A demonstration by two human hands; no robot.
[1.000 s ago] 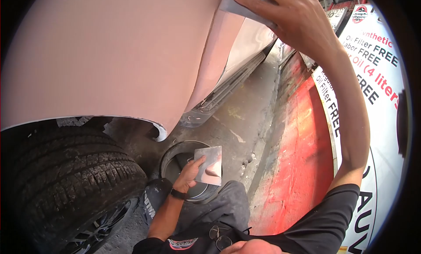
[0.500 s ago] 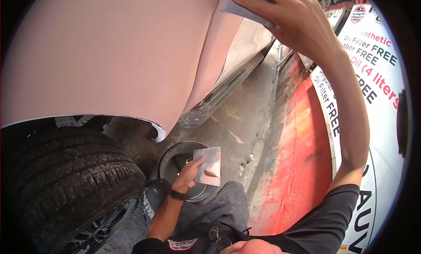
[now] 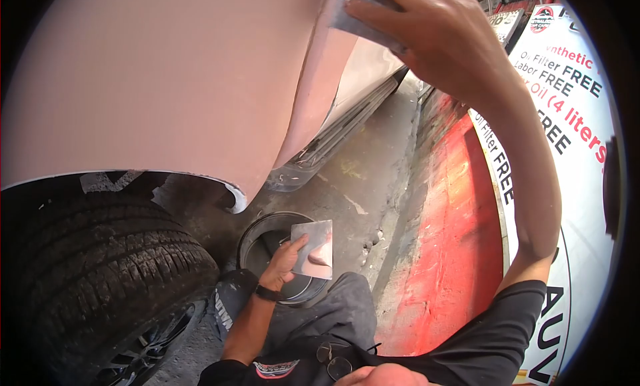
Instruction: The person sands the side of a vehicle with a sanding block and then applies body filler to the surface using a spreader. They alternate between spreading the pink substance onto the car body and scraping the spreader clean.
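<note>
My left hand (image 3: 283, 259), with a dark band on its wrist, grips a thin square metal plate (image 3: 320, 243) with a pinkish patch on it. The plate is above a round dark bucket (image 3: 250, 243) of liquid. At the top, my right hand (image 3: 427, 26) holds a flat grey sheet (image 3: 363, 19) against the right edge of a pinkish car body panel (image 3: 167, 79). Its fingers lie over the sheet, and some fingertips are cut off by the frame's top.
A black tire (image 3: 113, 253) stands under the panel's arched edge at the left. Beyond the bucket runs the concrete floor (image 3: 367, 159), with a red-painted strip (image 3: 453, 239) beside it. A white lettered banner (image 3: 587, 186) stands at the right.
My right hand and the grey sheet have moved slightly down and left along the panel's edge. My left hand still holds the plate; the view has shifted a little.
</note>
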